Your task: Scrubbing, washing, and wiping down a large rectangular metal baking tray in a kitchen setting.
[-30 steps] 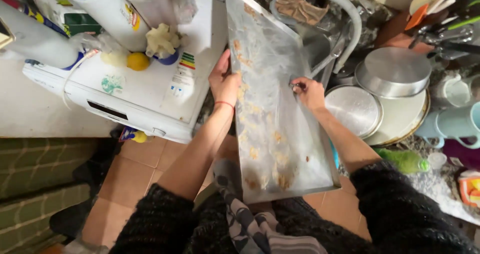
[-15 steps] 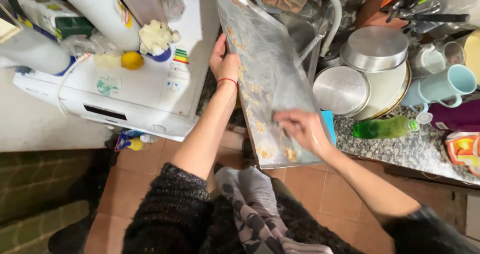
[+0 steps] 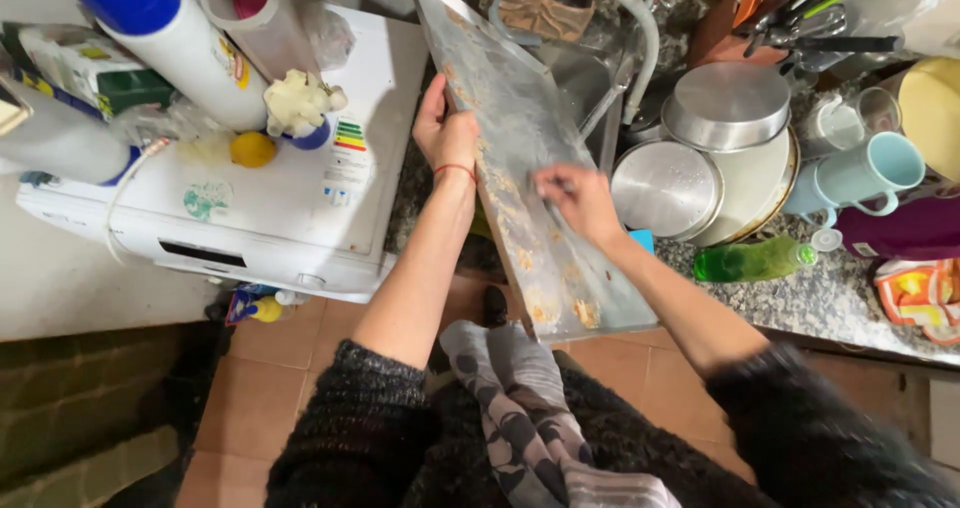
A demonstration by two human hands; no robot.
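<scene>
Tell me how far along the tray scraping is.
Partly done. The upper part of the baking tray looks mostly bare metal. In hand: the left hand grips its left edge while the right hand works mid-tray. Left: crusted food residue covers the lower half down to the near corner.

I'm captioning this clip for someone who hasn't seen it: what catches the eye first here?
A long grey baking tray crusted with baked-on residue, tilted over the sink in the middle. The left hand grips its left edge while the right hand presses on its surface. To the right, stacked metal pans and a pale blue mug crowd the counter.
</scene>
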